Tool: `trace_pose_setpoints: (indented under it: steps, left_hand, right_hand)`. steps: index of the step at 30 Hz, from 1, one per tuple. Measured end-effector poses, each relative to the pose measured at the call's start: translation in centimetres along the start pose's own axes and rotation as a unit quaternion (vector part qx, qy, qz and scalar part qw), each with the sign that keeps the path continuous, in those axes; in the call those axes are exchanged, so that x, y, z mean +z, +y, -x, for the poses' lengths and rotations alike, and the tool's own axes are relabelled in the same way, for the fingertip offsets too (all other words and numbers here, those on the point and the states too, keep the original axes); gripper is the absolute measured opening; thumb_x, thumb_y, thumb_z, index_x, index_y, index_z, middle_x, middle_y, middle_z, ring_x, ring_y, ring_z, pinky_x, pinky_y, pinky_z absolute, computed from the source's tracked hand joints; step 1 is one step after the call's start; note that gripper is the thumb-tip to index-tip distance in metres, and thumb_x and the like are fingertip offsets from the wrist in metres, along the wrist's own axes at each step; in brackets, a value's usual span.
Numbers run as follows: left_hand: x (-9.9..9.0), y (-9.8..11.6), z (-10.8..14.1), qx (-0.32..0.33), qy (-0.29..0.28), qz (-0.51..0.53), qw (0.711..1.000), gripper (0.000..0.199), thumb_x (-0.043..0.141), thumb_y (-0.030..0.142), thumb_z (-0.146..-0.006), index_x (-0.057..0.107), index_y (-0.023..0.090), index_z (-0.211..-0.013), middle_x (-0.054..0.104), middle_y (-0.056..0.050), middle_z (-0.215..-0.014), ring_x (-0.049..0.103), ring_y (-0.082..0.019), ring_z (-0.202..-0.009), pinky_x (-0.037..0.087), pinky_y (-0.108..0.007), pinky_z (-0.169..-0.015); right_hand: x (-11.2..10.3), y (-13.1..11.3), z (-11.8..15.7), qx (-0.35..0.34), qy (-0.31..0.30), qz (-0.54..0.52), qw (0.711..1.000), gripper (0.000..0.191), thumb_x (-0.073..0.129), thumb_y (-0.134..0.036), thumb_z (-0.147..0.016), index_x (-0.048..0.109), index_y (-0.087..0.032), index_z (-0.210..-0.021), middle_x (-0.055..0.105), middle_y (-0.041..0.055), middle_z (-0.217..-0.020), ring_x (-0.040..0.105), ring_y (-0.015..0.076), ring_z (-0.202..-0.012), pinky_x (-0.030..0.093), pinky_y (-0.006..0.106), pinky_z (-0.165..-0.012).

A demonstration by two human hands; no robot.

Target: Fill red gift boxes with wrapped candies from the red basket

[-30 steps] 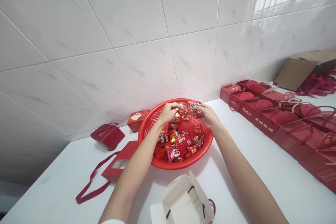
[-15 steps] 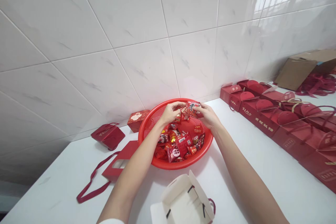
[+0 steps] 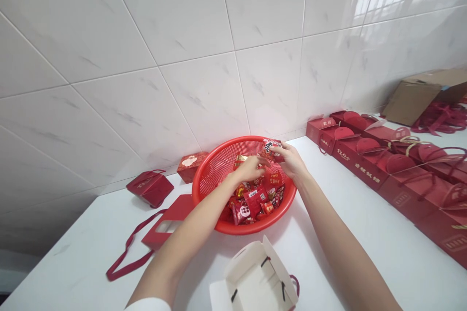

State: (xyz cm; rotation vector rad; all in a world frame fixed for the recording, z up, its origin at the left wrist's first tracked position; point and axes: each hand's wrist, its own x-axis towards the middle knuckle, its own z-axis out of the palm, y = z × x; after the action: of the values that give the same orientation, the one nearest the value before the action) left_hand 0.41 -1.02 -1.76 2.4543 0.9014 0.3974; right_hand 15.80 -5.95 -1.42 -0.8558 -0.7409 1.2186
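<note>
A red plastic basket point(image 3: 251, 228) holds a heap of candies in red wrappers point(image 3: 255, 197), with a gold-coloured packet point(image 3: 240, 161) toward its back. My right hand point(image 3: 291, 159) is over the basket's right rim, closed on a red snack packet point(image 3: 272, 148) with dark lettering. My left hand point(image 3: 251, 169) hovers above the candies, its fingers bent and smeared by motion beside that packet, so whether they grip anything is unclear. In front of the basket, between my forearms, an open box point(image 3: 257, 279) shows its white inside and dark cord ends.
Red gift boxes point(image 3: 365, 160) stand in rows along the right. Behind them is a cardboard box point(image 3: 416, 99) with red ribbons point(image 3: 443, 117). At left are a small dark red box point(image 3: 150, 188), a flower-printed box point(image 3: 191, 165) and a ribbon-handled red box point(image 3: 171, 223). A tiled wall rises behind.
My left hand has come off the packet and moved down and right over the candies. My right hand keeps the packet in nearly the same place.
</note>
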Motion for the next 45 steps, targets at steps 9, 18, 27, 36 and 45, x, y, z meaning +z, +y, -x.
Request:
trace_pose_setpoints:
  steps: [9,18,27,36,45]
  left_hand:
    - [3.5,0.9,-0.6,0.003,-0.100,-0.095,0.990,0.021,0.070,0.017,-0.076,0.074,0.020,-0.096,0.069,-0.010,-0.106,0.067,-0.026,-0.090,0.051,-0.029,-0.077]
    - [0.8,1.2,-0.6,-0.003,-0.079,-0.067,0.995,0.010,0.062,0.012,-0.074,0.069,0.018,-0.078,0.070,-0.004,-0.085,0.063,-0.021,-0.079,0.047,-0.028,-0.072]
    - [1.7,2.1,0.1,-0.014,-0.179,-0.035,0.983,0.011,0.068,0.010,-0.064,0.067,0.019,-0.071,0.058,0.004,-0.061,0.054,-0.015,-0.057,0.036,-0.024,-0.052]
    - [1.4,2.5,-0.1,-0.028,-0.281,-0.088,0.955,0.035,0.076,0.021,-0.068,0.072,0.019,-0.103,0.068,0.000,-0.084,0.060,-0.018,-0.074,0.039,-0.024,-0.060]
    - [-2.4,1.3,0.2,-0.030,-0.092,0.117,0.988,0.022,0.073,0.035,-0.076,0.071,0.014,-0.083,0.066,-0.001,-0.073,0.056,-0.015,-0.067,0.040,-0.025,-0.062]
  right_hand:
    - [-0.2,0.1,-0.1,0.002,0.008,-0.002,1.000,0.017,0.080,-0.022,-0.055,0.070,-0.020,-0.068,0.074,0.0000,-0.071,0.066,0.0165,-0.066,0.046,0.025,-0.057]
    - [0.0,0.0,0.0,-0.003,0.005,-0.022,1.000,0.021,0.081,-0.023,-0.054,0.068,-0.020,-0.070,0.072,-0.0020,-0.070,0.064,0.0143,-0.064,0.046,0.025,-0.059]
    - [0.1,-0.1,0.0,0.007,0.004,-0.013,1.000,0.021,0.080,-0.024,-0.053,0.069,-0.019,-0.071,0.073,-0.0001,-0.072,0.064,0.0150,-0.065,0.042,0.024,-0.055]
    - [0.0,-0.1,-0.2,0.012,0.004,-0.016,1.000,0.021,0.081,-0.023,-0.054,0.070,-0.017,-0.071,0.072,-0.0007,-0.069,0.061,0.0126,-0.060,0.038,0.023,-0.053]
    - [-0.2,-0.2,-0.3,0.013,-0.010,-0.073,0.997,0.023,0.083,-0.021,-0.056,0.072,-0.018,-0.077,0.076,0.0005,-0.075,0.069,0.0165,-0.069,0.052,0.026,-0.063]
